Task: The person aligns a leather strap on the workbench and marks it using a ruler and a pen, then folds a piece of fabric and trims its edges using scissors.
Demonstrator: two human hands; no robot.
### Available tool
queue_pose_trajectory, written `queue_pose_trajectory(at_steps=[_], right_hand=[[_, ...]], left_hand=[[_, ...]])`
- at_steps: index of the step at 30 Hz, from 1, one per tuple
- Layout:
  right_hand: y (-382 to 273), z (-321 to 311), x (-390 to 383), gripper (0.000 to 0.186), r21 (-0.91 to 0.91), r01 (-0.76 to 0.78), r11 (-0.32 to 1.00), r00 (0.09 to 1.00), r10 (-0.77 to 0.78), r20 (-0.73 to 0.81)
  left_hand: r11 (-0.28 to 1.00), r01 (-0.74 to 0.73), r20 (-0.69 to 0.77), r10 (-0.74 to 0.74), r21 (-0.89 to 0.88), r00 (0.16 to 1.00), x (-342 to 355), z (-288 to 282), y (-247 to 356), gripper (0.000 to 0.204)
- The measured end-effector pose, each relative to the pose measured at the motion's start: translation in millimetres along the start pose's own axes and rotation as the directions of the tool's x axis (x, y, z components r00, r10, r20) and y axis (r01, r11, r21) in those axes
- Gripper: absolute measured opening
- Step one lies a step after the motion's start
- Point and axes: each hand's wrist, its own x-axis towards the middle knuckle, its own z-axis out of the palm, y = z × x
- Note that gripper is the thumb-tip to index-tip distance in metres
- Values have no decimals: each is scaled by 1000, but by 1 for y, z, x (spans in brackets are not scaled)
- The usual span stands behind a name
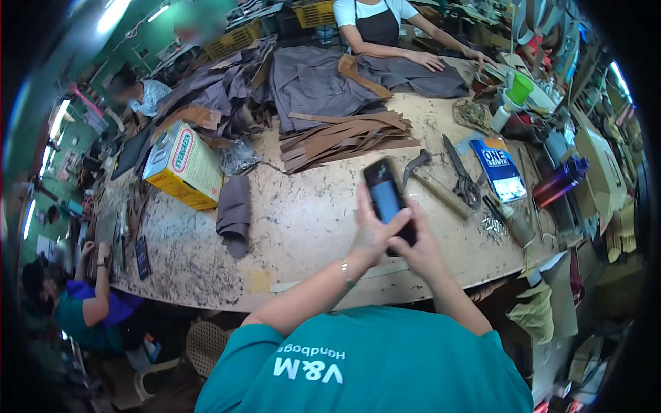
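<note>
Head view, fisheye, looking down on a scarred workbench. Both of our hands meet just right of centre around a dark phone with a lit blue screen. Our left hand cups its lower edge from about eight o'clock, thumb laid over the glass; our right hand closes on the bottom corner from five o'clock. Each grip is clamped on the phone, which is raised off the bench and tilted towards us, we judge so that the screen can be read.

At two o'clock of the phone lie a hammer and large shears, both within reach. Beyond them a flat blue rectangular packet with white lettering lies face up, and a purple bottle rests on its side. At ten o'clock stands a yellow box-shaped tin bearing a red and green label. Brown leather strips are fanned at twelve o'clock, with grey fabric behind. A second person's hands press on the grey fabric at the far edge.
</note>
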Motion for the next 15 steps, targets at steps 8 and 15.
queue_pose_trajectory(at_steps=[8, 15], right_hand=[[78, -163, 32, 42, 627, -61, 777, 845, 374, -382], [161, -293, 96, 40, 286, -135, 949, 498, 314, -808]], left_hand=[[842, -303, 375, 131, 447, 918, 40, 60, -38, 62], [394, -420, 412, 108, 818, 905, -11, -21, -40, 52]])
